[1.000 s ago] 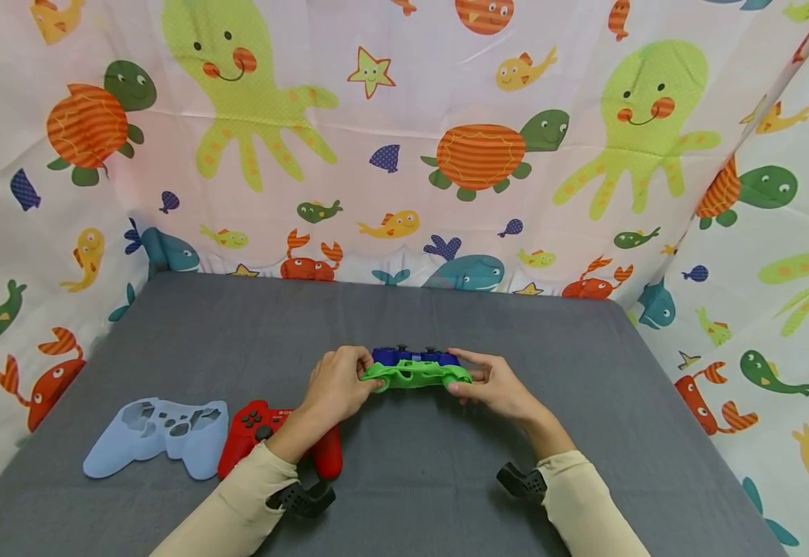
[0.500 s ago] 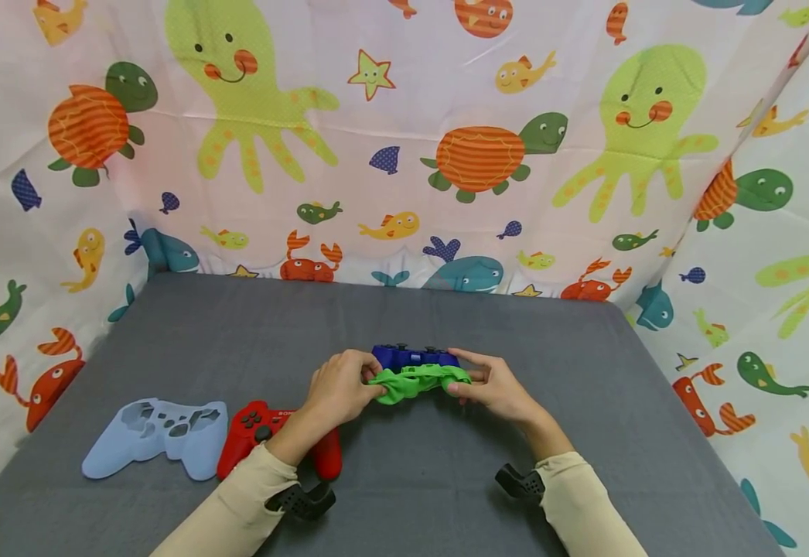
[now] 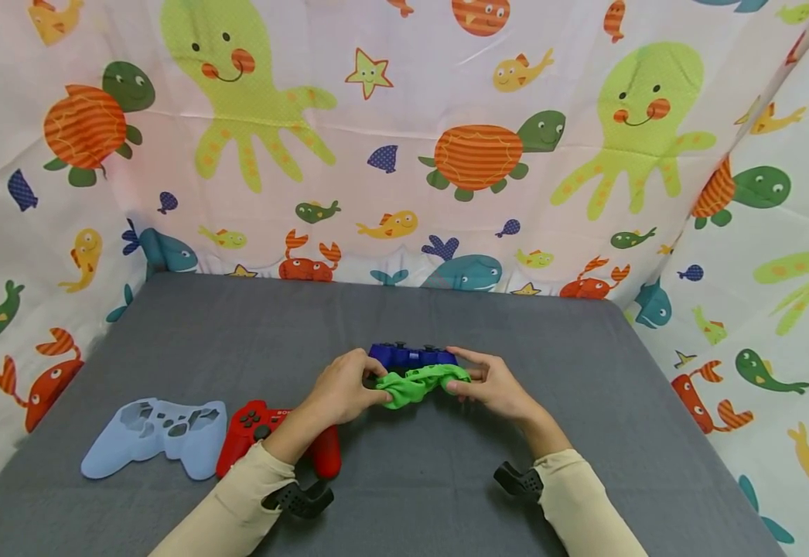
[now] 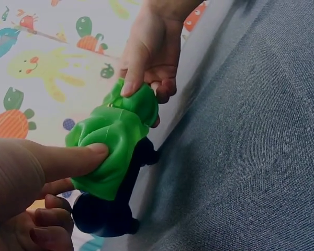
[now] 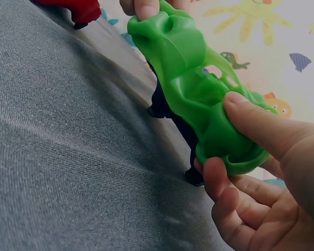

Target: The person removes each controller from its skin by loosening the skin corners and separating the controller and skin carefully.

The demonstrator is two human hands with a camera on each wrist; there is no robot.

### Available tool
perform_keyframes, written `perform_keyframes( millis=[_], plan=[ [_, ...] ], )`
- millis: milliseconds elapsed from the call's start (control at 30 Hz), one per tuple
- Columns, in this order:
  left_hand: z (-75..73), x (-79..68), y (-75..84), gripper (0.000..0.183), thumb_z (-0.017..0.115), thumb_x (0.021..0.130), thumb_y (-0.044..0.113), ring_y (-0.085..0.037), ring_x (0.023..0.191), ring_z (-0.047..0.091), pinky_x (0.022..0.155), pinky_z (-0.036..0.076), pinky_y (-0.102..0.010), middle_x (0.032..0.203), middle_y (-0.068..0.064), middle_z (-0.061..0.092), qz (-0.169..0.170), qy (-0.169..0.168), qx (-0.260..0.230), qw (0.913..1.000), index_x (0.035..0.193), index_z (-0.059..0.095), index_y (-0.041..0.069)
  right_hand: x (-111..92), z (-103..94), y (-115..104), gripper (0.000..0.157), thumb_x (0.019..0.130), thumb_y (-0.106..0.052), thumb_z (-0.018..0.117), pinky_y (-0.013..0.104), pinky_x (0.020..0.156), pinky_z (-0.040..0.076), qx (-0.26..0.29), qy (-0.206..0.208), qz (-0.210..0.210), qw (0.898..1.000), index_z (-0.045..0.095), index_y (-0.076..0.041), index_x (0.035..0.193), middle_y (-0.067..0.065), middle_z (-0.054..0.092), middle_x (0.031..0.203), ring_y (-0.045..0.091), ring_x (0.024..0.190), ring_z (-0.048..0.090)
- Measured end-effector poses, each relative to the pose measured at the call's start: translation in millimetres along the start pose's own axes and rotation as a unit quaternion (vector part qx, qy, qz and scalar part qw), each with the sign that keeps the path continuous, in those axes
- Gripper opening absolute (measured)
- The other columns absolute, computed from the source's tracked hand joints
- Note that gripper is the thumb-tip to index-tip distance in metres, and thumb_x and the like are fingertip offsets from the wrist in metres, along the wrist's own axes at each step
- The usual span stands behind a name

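A soft green silicone controller cover (image 3: 414, 384) is stretched between both hands, its left part folded and bunched. Just behind it in the head view is a blue game controller (image 3: 411, 356), its sticks on top; the cover hides its front. My left hand (image 3: 343, 385) pinches the cover's left end, the thumb (image 4: 96, 151) pressing on the green face. At the other end my right hand (image 3: 493, 381) pinches the cover between thumb (image 5: 240, 107) and fingers, and its index finger reaches to the controller's right top corner.
A red game controller (image 3: 325, 452) lies at the left, partly hidden under my left forearm. Beside it is a flat light-blue controller cover (image 3: 157, 435). The grey cloth-covered table (image 3: 404, 495) ends at a printed curtain (image 3: 404, 193) behind and on the sides.
The left end of the green cover has been twisted and folded down toward me, baring more of the blue controller. My left hand has shifted slightly right; my right hand stays nearly still.
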State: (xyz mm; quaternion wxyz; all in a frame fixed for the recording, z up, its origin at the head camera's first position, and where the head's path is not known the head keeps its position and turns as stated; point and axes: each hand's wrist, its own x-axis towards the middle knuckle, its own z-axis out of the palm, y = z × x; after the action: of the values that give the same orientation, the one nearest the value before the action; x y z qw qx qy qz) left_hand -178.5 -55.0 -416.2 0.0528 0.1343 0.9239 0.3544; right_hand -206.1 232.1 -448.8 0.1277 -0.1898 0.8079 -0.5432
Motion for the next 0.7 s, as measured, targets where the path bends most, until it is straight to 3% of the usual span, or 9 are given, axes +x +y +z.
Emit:
perform_keyframes(
  millis=[433, 700],
  plan=[
    [3.8, 0.3, -1.8, 0.035, 0.087, 0.08, 0.028, -0.02, 0.094, 0.057, 0.08, 0.047, -0.036, 0.103, -0.002, 0.064, 0.016, -0.014, -0.02, 0.9996, 0.112, 0.078, 0.016, -0.1, 2.5, 0.4, 0.065, 0.094, -0.008, 0.071, 0.033, 0.057, 0.053, -0.002, -0.004, -0.019, 1.0, 0.042, -0.001, 0.152, 0.027, 0.069, 0.079, 0.02, 0.066, 0.067],
    [1.9, 3.5, -3.5, 0.035, 0.086, 0.081, 0.028, -0.014, 0.076, 0.044, 0.064, 0.031, -0.027, 0.086, -0.006, 0.054, 0.056, -0.028, -0.029, 0.9976, 0.113, 0.077, 0.021, 0.5, 0.1, 2.1, 0.066, 0.093, -0.004, 0.071, 0.033, 0.055, 0.053, 0.018, -0.019, -0.026, 0.999, 0.041, -0.001, 0.152, 0.023, 0.07, 0.08, 0.019, 0.065, 0.067]
  ],
)
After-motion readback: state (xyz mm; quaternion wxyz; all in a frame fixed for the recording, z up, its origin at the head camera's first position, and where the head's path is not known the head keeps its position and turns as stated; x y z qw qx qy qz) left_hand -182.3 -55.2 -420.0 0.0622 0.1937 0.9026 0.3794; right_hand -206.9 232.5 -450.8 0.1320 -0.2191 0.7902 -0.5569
